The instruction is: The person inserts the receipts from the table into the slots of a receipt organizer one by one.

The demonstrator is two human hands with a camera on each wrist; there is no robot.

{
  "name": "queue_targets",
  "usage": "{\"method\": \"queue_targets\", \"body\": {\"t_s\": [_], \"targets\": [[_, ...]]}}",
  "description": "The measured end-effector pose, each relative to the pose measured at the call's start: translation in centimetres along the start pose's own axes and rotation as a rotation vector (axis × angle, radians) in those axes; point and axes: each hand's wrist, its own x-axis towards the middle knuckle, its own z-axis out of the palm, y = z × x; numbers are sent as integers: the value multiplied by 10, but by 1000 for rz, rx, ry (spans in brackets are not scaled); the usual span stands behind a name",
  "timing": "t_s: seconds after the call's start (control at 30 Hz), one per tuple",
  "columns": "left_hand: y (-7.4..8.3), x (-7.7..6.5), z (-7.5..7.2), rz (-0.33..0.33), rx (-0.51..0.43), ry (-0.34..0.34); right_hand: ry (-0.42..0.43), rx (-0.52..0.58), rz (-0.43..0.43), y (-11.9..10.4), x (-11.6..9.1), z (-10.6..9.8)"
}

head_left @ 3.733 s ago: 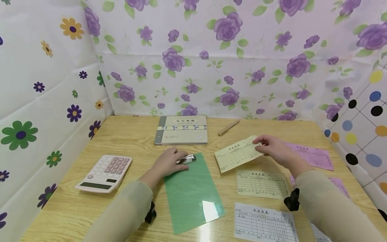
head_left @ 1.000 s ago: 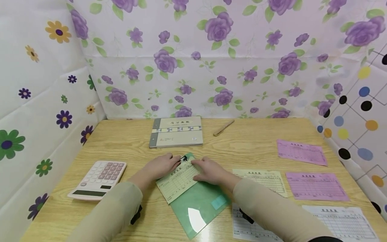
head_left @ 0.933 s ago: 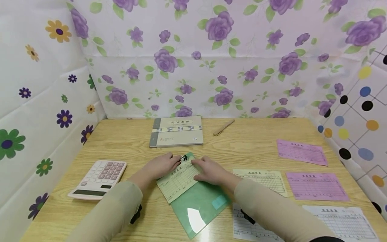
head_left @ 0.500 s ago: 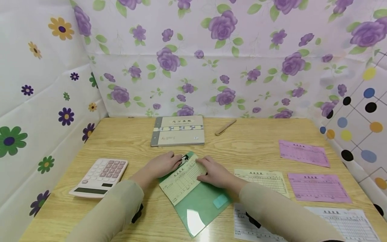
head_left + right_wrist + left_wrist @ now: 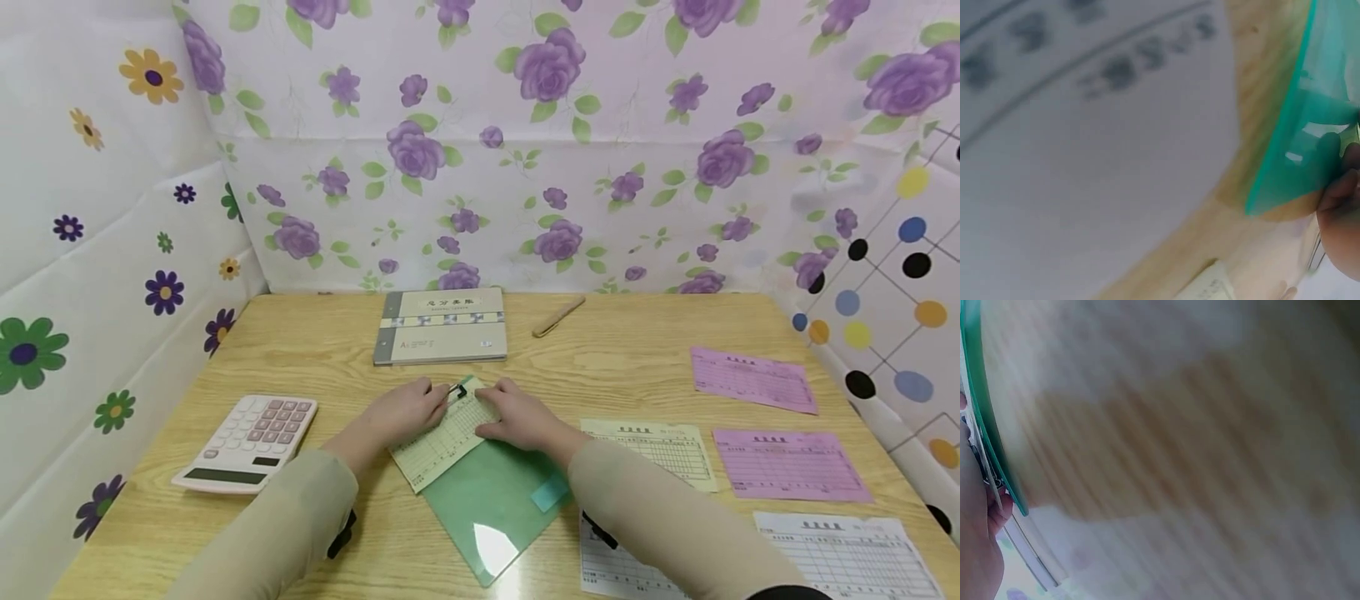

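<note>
The left hand [image 5: 405, 412] is bent at the head of the board [image 5: 498, 508], thumb and fingertips gripping around the clip [image 5: 460, 390], presumably to work its spring while steadying that end. The right hand [image 5: 521, 417] pinches the slip [image 5: 438, 446] by its right end, thumb and forefinger apart along that edge; a grip there would let the sheet be nudged toward the clip without covering the printed grid. Its other fingers are hidden in the head view, so I cannot tell how they lie. The slip lies slantwise over the board's upper part, one corner overhanging the left edge. Whether its top edge is under the clip's bite, the left hand hides. The board itself is turned askew, head away from the person, which probably suits both wrists.

Right of the board, the paper seems sorted by colour: a cream form [image 5: 660, 450] just beside it, a white form [image 5: 630, 567] close to its near corner and partly under the right sleeve [image 5: 667, 525], then another white form [image 5: 847, 550] and two pink forms [image 5: 791, 462] farther out. Left of the board sits the calculator [image 5: 251, 442]; beyond its head, the ledger [image 5: 442, 325] and a pen [image 5: 558, 317], perhaps parked there to leave elbow room.
</note>
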Motion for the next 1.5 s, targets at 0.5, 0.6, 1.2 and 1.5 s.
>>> {"method": "queue_targets", "body": {"t_s": [0.5, 0.6, 1.2, 1.5], "targets": [[-3, 0, 16, 90, 57, 144, 0, 199, 81, 20, -16, -16], [-4, -2, 18, 82, 47, 166, -7, 194, 68, 36, -27, -26], [-7, -2, 20, 69, 16, 209, -34, 61, 132, 137, -127, -90], [-6, 0, 21, 14, 1, 160, -34, 17, 181, 164, -165, -98]]}}
